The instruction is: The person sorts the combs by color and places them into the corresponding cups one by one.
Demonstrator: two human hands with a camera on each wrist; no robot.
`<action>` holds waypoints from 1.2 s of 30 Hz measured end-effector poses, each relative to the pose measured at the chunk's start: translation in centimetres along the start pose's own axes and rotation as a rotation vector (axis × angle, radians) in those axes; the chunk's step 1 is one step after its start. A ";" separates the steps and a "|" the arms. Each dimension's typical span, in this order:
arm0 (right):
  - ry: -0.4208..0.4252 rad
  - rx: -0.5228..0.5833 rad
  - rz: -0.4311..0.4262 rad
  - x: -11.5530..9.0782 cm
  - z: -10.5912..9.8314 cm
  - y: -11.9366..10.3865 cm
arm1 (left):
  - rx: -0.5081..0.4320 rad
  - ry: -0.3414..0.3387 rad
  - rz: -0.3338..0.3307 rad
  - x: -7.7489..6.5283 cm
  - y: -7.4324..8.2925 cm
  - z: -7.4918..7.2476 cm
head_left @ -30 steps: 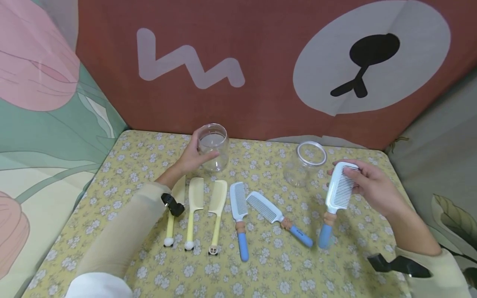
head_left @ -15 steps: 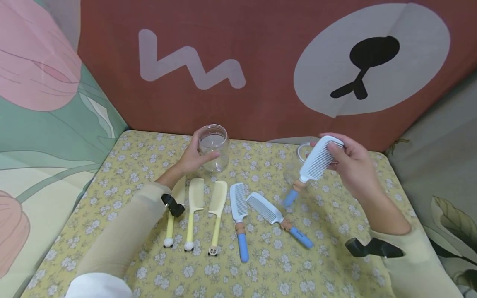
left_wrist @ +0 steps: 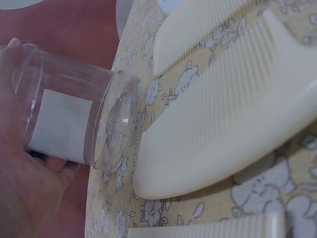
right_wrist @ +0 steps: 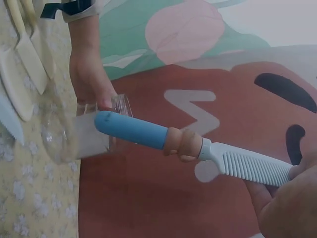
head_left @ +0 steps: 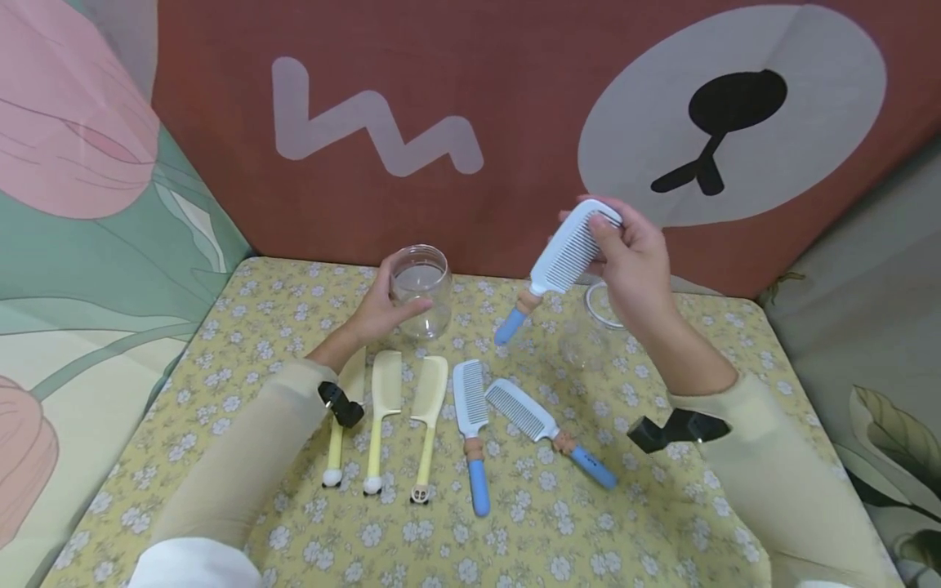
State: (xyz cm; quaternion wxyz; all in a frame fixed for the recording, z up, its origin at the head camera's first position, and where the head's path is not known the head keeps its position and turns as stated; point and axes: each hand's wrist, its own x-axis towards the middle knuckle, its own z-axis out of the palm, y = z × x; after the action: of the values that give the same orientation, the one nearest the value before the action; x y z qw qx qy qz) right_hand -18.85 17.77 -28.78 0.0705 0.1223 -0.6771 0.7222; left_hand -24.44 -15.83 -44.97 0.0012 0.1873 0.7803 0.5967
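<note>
My left hand (head_left: 375, 309) grips a clear round jar (head_left: 426, 298) from its left side near the back of the table; the jar stands upright with its mouth uncovered. In the left wrist view a white label (left_wrist: 62, 125) shows on its wall. Up in the air, right of that jar, my right hand (head_left: 634, 253) pinches a light-blue comb (head_left: 569, 253) by its toothed end. The comb's blue handle (right_wrist: 131, 130) slants down toward the jar. Below on the cloth lie two more blue-handled combs, one straight (head_left: 473, 437) and one slanted (head_left: 551, 433).
Several cream combs with yellow handles (head_left: 375, 420) lie left of the blue ones, one partly hidden under my left wrist. A second clear jar (head_left: 584, 339) stands behind my right forearm, partly covered. A brown printed cloth wall (head_left: 515, 212) rises behind the flowered table (head_left: 353, 547).
My right hand has carried the light-blue comb up and to the left, from beyond the second jar to near the first. The left hand and its jar have stayed in place.
</note>
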 end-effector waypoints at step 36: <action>-0.018 -0.047 -0.054 9.2 14.4 4.8 | -0.026 -0.046 -0.019 -0.5 3.7 0.1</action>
State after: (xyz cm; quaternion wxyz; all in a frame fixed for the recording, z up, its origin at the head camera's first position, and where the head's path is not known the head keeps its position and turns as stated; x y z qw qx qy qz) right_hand -27.80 2.54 -30.07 0.0867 0.1454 -0.6910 0.7027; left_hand -22.86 -15.10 -41.66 0.0272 0.1936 0.7738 0.6024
